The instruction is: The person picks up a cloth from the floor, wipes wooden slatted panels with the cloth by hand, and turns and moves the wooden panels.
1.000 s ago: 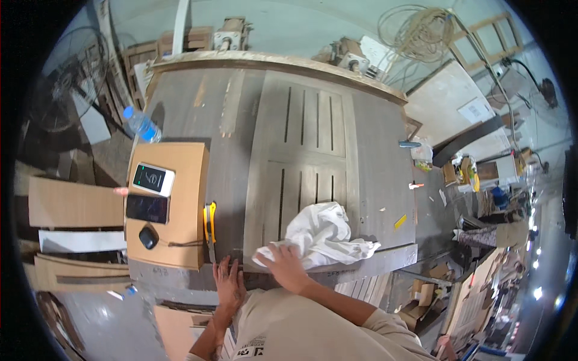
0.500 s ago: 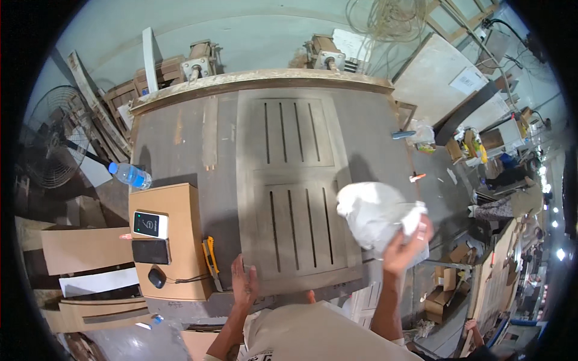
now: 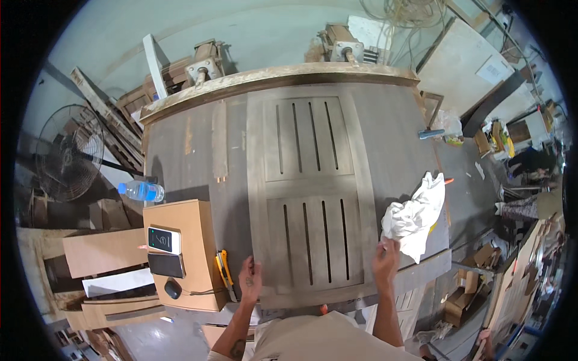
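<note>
A grey-brown slatted wooden door panel (image 3: 274,240) lies flat on the worktable, with two framed sections of dark slots. My left hand (image 3: 250,281) is at its near left edge, fingers curled against the side. On the opposite edge, my right hand (image 3: 385,265) has its fingers bent in the same way; the fingertips are partly hidden. Just beyond the right hand, a crumpled white cloth (image 3: 415,218) rests on the table, its lower end close to the knuckles. Neither hand holds the cloth.
Left of the panel, a cardboard box (image 3: 201,240) carries a white device (image 3: 164,239), a dark flat object and a black mouse-like object. A yellow cutter knife (image 3: 224,269) and a water bottle (image 3: 142,191) are nearby. A raised beam (image 3: 283,79) borders the far side. An orange-tipped object (image 3: 448,180) sits past the cloth.
My right hand has let go of the white cloth, which now lies on the table at the right, and has come down to the panel's edge. My left hand stays at the left edge.
</note>
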{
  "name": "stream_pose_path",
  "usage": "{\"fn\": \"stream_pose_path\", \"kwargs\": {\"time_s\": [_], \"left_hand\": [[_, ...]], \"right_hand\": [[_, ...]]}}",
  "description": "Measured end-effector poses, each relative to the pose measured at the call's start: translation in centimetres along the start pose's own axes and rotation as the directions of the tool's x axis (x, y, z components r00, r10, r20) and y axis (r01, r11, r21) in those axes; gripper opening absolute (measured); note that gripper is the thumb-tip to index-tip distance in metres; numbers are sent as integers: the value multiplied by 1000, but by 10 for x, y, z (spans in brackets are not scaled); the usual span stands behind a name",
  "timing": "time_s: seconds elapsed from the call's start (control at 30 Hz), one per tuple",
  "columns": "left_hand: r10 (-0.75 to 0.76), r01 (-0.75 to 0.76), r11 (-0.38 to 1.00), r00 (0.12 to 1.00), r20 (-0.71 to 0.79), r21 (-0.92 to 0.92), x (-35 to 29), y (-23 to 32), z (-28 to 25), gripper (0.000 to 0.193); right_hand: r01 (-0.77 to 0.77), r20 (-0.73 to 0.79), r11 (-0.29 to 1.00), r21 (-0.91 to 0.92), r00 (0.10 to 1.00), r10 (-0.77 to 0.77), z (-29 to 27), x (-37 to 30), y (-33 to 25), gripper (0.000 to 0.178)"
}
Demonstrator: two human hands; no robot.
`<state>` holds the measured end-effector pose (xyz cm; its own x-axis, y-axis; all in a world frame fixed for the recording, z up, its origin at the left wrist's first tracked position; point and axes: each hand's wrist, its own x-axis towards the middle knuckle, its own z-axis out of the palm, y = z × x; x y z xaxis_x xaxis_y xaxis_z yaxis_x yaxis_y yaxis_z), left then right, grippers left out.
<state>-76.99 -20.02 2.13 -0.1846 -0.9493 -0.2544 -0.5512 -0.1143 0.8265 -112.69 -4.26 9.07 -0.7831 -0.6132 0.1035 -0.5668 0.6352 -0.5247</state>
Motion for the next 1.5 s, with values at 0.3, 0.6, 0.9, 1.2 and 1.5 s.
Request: {"fn": "stream_pose_path", "kwargs": {"time_s": [0.3,0.6,0.9,1.2,1.5], "left_hand": [[-142,203,898,973,180,-391,32,34,9,40],[-289,342,834,939,185,-432,63,91,-20,62],[-223,289,890,951,216,-353,27,90,-57,75],[363,-291,929,833,417,-228,-6,162,-34,57],[541,-709,650,178,822,-274,-124,200,57,44]], "right_hand": [[-325,148,945,-40,933,327,31,6,28,46],[-533,285,837,123,827,485,-9,32,-23,74],[-508,50,806,304,853,519,-54,-62,-32,68],[-576,-206,586,570,590,781,-105,-204,-8,57],[-490,-329,264,831,-50,943,-109,-452,-2,55]]}}
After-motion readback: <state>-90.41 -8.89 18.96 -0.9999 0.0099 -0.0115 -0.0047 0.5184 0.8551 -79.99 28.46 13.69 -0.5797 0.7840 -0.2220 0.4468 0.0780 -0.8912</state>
